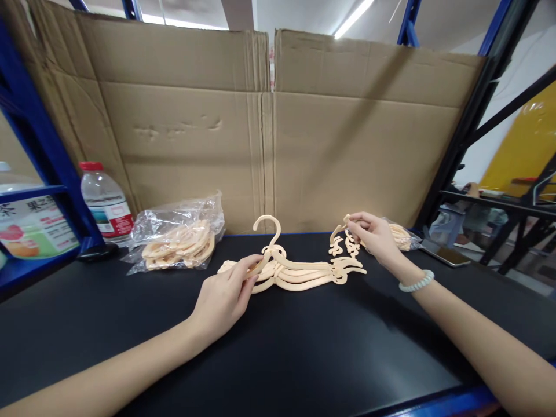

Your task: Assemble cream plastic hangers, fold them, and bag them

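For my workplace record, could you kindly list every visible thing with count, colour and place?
Hangers: several, beige, table centre
Loose pieces: several, beige, right of hangers
Clear bags: two, beige contents, left and right rear
Bottle: one, clear, red cap, left rear
Labelled container: one, multicoloured, far left
Rounded object: one, black, beside bottle
Flat device: one, dark, right rear
Table: one, black, foreground
Cardboard: count unclear, brown, behind table
Frames: several, blue, black, both sides
Lights: some, white, ceiling
Panel: one, yellow, right background
Bracelet: one, pale, right wrist
Left hand: one, holding hanger
Right hand: one, pinching piece
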### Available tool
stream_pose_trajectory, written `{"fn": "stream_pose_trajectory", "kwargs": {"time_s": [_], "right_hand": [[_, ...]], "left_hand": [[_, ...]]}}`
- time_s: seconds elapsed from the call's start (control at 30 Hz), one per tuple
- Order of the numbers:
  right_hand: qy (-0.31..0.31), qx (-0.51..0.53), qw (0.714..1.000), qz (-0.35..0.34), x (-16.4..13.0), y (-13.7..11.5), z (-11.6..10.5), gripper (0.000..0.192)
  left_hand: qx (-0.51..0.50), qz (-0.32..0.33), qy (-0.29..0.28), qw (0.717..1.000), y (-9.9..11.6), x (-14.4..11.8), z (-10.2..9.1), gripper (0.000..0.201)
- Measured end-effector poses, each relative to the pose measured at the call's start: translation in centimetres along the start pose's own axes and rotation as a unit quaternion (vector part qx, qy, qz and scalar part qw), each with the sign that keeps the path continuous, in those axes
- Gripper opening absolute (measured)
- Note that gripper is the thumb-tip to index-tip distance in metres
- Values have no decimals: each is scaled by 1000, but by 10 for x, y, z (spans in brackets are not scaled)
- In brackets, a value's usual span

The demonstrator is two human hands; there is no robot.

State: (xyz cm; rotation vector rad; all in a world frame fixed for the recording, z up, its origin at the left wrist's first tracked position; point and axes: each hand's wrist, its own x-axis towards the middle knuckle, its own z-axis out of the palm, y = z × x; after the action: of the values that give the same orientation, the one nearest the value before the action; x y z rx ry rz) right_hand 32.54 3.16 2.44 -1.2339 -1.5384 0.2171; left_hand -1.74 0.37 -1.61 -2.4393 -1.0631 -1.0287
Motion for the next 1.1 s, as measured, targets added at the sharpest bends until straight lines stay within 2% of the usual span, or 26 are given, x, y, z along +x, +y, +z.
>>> {"fn": "stream_pose_trajectory", "kwargs": {"time_s": [0.07,0.13,0.2,0.27,0.47,0.77,0.93,1.1], "right_hand": [[-29,110,992,60,-6,-14,6,33],[-79,201,971,100,-11,-25,13,34],[-122,260,948,136,-16,-31,18,32],[-138,290,933,163,-20,-33,23,31],[-149,318,917,187,-25,-29,29,31],[-181,369,882,228,-28,-31,31,51],[-215,368,873,239,-27,-30,30,30],[-250,350,867,253,-26,-23,29,29]], "left_hand": [[-11,-27,-3,1000,0,0,0,28],[-14,-44,0,999,-1,0,0,28],[-12,-48,11,999,-1,0,1,28],[-12,-46,20,999,-2,-1,1,29],[-35,-65,26,997,-2,0,1,30],[-56,-60,24,996,-1,1,0,30],[-55,-48,23,997,-2,1,0,30],[-63,-43,15,997,-3,0,1,30]]}}
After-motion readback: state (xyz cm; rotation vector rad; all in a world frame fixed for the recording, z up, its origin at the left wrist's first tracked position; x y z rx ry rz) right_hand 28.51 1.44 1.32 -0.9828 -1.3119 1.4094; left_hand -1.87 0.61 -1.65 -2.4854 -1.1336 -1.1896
